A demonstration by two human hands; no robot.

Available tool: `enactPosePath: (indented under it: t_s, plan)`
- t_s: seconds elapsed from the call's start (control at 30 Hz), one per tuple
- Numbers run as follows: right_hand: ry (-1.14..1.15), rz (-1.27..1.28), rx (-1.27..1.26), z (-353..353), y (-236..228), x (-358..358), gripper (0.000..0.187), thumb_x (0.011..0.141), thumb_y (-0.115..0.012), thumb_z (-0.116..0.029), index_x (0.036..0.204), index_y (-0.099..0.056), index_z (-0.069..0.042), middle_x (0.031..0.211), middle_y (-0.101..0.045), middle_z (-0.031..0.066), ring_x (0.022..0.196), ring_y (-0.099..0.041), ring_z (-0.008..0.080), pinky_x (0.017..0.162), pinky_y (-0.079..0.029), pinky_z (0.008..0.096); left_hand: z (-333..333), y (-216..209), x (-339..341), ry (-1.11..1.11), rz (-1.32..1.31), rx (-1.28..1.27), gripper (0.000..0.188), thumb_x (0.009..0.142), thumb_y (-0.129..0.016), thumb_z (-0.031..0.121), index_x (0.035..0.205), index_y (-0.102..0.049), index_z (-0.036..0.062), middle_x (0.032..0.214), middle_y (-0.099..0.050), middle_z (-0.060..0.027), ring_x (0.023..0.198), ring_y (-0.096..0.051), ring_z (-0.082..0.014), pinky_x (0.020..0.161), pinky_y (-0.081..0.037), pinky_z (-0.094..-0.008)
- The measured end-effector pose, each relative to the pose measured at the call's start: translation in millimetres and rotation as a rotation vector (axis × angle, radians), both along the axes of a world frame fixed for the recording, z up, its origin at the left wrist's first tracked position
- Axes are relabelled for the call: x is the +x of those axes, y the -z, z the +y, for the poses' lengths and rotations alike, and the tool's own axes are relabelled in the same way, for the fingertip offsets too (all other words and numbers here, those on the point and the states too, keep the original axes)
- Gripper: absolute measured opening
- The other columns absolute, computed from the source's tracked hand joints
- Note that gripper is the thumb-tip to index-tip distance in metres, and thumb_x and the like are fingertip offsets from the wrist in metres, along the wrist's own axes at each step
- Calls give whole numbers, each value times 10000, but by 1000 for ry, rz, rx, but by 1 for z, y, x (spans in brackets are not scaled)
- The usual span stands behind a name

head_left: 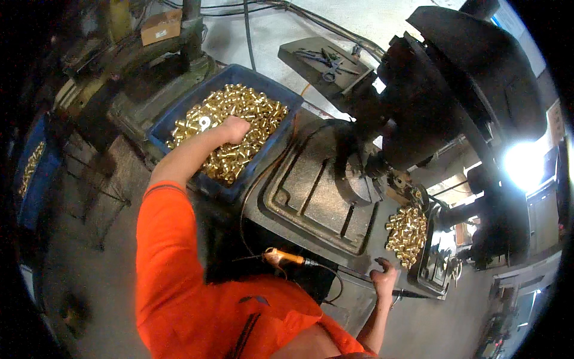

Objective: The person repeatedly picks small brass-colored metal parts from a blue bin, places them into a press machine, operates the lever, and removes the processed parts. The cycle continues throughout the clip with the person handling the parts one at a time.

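2 blue crates, 2 hands.

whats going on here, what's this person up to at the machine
A person in an orange shirt stands at a dark metal machine table. Their left hand is closed and dug into a blue crate full of small brass fittings. Their right hand rests open on the table's front edge, close to a smaller pile of brass fittings by the machine head.

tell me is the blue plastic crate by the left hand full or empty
Nearly full: small brass fittings heap close to the blue plastic crate rim, with the left hand buried among them.
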State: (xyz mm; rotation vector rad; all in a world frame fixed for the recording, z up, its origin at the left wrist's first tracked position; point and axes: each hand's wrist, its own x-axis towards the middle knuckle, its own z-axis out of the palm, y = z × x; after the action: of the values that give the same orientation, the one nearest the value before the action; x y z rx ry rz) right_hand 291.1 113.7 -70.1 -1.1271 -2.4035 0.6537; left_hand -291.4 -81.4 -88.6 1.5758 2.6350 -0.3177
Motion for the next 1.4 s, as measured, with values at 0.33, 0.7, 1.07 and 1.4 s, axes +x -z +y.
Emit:
enactPosePath:
  t_s: [0.33,0.7,1.07,1.4]
  plan:
    - [-39,-27,-33,-20,-16,6,386,536,-532,2,908,-623,46,866,-637,171,839,-614,244,781,-456,295,-30,-48,14,-201,-471,534,252,720,-666,218,912,-635,57,784,-644,-86,721,-619,-208,642,-488,-340]
    - [-834,94,7,-92,-99,-150,418,552,-611,-126,962,-612,-39,1107,-542,178,1016,-520,339,841,-436,375,-23,-76,221,226,-1782,650,223,851,-526,182,962,-579,-4,837,-633,-87,793,-602,-156,754,-457,-277]
    - [-692,201,-530,-72,-61,-117,136,597,-550,11,706,-623,-23,719,-637,100,674,-597,138,659,-471,267,9,-36,299,142,-2116,489,248,896,-473,130,1056,-528,-52,906,-615,-98,804,-606,-161,742,-483,-280]
    - [-445,462,-714,-36,-45,-95,225,544,-421,55,672,-604,25,683,-613,64,658,-557,123,612,-443,234,35,-43,278,18,-1950,652,172,844,-547,131,884,-557,-36,769,-616,-120,650,-615,-183,616,-499,-288]
